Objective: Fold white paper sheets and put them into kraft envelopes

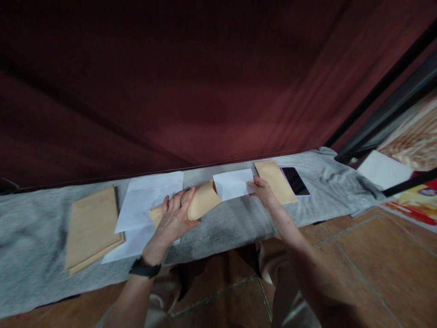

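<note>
Matt brown paper envelope (201, 203) bowed under the left hand (174, 218) — beside it, smooth white paper sheet (234, 183) and, farther on, glossy black glass phone (295, 181), all on soft, wrinkled grey cloth (235, 225) — dull red curtain fabric (191, 82) behind.

A long bench (232, 223) was seen draped in a grey cloth (34, 255). On the cloth, a stack of brown envelopes (91, 228) was laid at the left, white sheets (143, 202) beside it, then a curled brown envelope (201, 202), a white paper (234, 183), another brown envelope (275, 180) and a dark phone (295, 181) just beside that.
</note>
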A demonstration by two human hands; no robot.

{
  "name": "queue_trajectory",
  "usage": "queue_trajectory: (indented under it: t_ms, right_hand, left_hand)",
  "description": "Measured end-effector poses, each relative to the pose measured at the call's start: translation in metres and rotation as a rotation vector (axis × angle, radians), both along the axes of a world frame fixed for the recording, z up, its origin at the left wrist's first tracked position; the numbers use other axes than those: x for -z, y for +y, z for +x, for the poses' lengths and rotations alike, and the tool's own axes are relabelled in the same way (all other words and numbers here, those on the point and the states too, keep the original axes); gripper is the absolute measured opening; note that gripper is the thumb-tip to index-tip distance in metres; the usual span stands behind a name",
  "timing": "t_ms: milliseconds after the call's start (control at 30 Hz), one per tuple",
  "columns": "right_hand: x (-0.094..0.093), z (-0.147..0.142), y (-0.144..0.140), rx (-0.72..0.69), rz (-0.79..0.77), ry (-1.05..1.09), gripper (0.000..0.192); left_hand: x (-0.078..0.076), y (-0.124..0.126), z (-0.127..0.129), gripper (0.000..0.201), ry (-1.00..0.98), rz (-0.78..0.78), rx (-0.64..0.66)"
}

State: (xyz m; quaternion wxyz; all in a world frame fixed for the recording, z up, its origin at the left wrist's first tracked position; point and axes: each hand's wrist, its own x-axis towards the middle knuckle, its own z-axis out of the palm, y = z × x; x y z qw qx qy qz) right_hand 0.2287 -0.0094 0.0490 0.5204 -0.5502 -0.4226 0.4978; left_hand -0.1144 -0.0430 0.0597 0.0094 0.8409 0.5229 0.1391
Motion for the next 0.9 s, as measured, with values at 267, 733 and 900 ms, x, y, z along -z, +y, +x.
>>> queue_trajectory:
  t_ms: [267, 733, 900]
  right_hand:
    - [-0.003, 0.014, 0.002, -0.046, 0.034, -0.098, 0.041]
    - [0.002, 0.006, 0.002, -0.122, -0.099, -0.092, 0.031]
    - [0.008, -0.022, -0.003, -0.175, -0.088, -0.094, 0.033]
  left_hand:
    - [0.004, -0.001, 0.004, 0.11, 0.017, -0.007, -0.027]
    - [0.003, -0.006, 0.014, 0.107, 0.044, 0.048, 0.048]
    - [0.001, -0.008, 0.027, 0.107, 0.018, 0.086, 0.064]
